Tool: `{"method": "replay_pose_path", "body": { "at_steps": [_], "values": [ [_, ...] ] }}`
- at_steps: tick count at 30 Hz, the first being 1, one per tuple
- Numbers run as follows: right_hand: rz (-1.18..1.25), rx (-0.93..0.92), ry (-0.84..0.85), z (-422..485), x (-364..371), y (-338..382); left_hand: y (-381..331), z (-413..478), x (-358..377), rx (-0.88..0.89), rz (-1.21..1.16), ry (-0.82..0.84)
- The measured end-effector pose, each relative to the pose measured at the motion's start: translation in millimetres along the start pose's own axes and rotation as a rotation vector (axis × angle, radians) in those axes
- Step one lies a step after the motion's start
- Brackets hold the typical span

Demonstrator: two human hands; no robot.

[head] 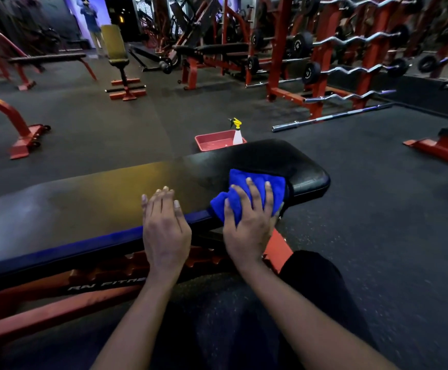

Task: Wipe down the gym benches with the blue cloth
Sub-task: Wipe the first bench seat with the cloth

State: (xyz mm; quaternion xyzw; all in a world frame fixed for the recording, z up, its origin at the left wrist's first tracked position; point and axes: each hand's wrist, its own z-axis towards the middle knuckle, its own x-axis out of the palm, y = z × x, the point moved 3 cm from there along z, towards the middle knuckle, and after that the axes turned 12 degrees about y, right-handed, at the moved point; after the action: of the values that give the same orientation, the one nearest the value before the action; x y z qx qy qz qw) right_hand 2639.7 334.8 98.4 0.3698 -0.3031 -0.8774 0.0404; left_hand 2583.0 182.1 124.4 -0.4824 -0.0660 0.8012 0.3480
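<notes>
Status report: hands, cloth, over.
Right hand presses folded blue cloth on black padded bench end. Left hand flat on pad. Red tray, white spray bottle beyond, not obstructing.

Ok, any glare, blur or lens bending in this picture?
Head view: dim light, yellowish sheen and pale glare on the bench pad; also in the head view, the rack of curl bars at top right looks smeared; lines bow near the edges from the wide lens; blue cloth, left hand and right hand are fairly sharp.
</notes>
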Motion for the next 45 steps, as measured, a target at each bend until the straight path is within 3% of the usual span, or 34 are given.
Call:
{"method": "replay_pose_path", "body": {
  "at_steps": [3,6,8,15,22,26,31,34,37,42,45],
  "values": [
    [-0.168,-0.113,0.095,17.2,-19.2,-38.1,0.2,-0.4,0.7,0.002,-0.026,-0.006],
    [-0.074,0.117,0.000,51.1,-49.7,-89.8,2.2,-3.1,0.2,0.016,-0.068,-0.028],
    [-0.020,0.175,-0.040,58.1,-51.0,-95.8,2.6,-5.0,-1.4,0.012,-0.107,-0.056],
    [-0.103,-0.184,0.037,20.5,-1.0,-1.6,33.0,-18.7,-25.4,-0.157,0.001,-0.174],
    [-0.155,-0.537,0.454,-16.3,48.9,115.8,94.6,-40.9,-60.3,-0.324,0.080,-0.295],
    [-0.234,-0.414,0.513,44.0,39.5,80.2,110.6,-51.7,-67.3,-0.345,0.109,-0.284],
    [-0.310,-0.075,0.828,162.0,40.1,8.4,117.8,-55.7,-67.7,-0.294,0.147,-0.235],
    [-0.377,-0.065,0.950,188.1,66.0,21.5,119.6,-56.6,-71.8,-0.284,0.156,-0.191],
    [-0.402,-0.210,1.053,178.0,100.3,83.7,120.6,-55.8,-76.7,-0.279,0.130,-0.154],
    [-0.296,-0.646,1.193,78.9,127.5,187.1,130.5,-61.6,-87.7,-0.220,-0.003,-0.143],
    [-0.232,-0.829,1.107,39.0,92.6,174.9,134.8,-65.2,-96.2,-0.187,-0.116,-0.152]
  ]
}}
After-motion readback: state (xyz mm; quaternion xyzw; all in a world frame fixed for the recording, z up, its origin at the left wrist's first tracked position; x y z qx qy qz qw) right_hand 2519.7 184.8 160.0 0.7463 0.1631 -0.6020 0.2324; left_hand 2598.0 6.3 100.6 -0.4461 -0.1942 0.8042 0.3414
